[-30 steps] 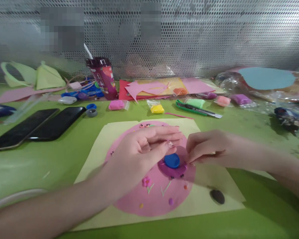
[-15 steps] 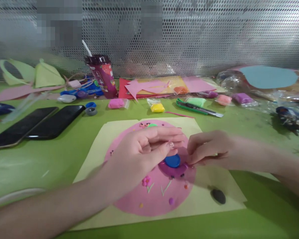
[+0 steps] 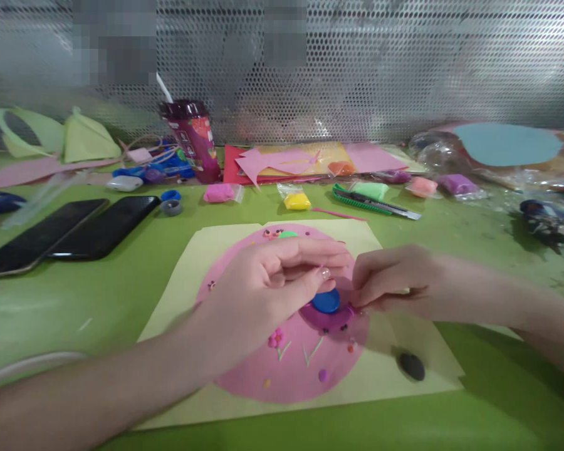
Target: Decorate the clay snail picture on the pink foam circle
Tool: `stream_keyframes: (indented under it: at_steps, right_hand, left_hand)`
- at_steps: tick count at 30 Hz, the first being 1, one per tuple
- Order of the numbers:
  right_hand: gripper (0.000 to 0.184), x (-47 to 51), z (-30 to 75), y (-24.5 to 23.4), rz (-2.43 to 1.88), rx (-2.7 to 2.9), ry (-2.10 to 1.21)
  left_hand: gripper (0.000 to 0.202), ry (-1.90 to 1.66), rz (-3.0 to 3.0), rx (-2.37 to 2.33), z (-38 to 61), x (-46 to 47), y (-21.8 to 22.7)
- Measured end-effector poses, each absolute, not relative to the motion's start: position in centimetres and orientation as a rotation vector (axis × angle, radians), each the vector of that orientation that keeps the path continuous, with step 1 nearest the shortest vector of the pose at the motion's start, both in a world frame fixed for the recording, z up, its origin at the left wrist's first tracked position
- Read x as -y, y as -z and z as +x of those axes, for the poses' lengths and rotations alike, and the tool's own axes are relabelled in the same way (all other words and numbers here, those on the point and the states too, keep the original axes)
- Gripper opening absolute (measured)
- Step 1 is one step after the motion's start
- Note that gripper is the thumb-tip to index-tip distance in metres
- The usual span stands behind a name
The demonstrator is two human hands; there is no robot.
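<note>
A pink paper circle (image 3: 244, 379) decorated with small clay shapes lies on a pale yellow sheet (image 3: 173, 341). On its right half a blue clay disc (image 3: 326, 302) sits within a curved purple clay band (image 3: 329, 321). My left hand (image 3: 286, 269) hovers over the circle, fingers stretched out and slightly cupped, partly covering the disc. My right hand (image 3: 388, 279) is closed, its fingertips pinching the right end of the purple band. Below are a pink clay flower (image 3: 277, 338) and thin green stems (image 3: 313, 351). The circle's upper middle is hidden behind my left hand.
A dark oval piece (image 3: 412, 366) rests on the sheet's right side. Beyond lie a green utility knife (image 3: 376, 202), a yellow clay packet (image 3: 297, 200) and a pink clay packet (image 3: 220, 192). Two phones (image 3: 108, 228) lie left; a purple cup (image 3: 192, 141) stands behind.
Both hands stay almost in place, the right still pinching at the purple band's end. The whole view has shifted very slightly.
</note>
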State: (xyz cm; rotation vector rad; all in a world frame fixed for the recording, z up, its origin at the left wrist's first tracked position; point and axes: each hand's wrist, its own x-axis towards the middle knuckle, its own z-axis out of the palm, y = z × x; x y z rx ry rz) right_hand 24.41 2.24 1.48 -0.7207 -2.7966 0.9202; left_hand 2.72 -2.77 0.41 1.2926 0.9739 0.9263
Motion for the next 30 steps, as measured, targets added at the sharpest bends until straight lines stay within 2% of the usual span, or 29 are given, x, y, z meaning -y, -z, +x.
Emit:
stream_keyframes:
  at_steps: [23, 30]
  right_hand:
    - [0.026, -2.34, 24.39, -0.88, -0.676, 2.811, -0.825]
    - [0.021, -2.73, 24.01, -0.71, -0.64, 2.768, -0.835]
  left_hand:
    - [0.022, -0.939, 1.344, -0.969, 2.69, 2.59, -0.08]
    - [0.019, -0.963, 1.345, -0.927, 2.58, 2.57, 0.2]
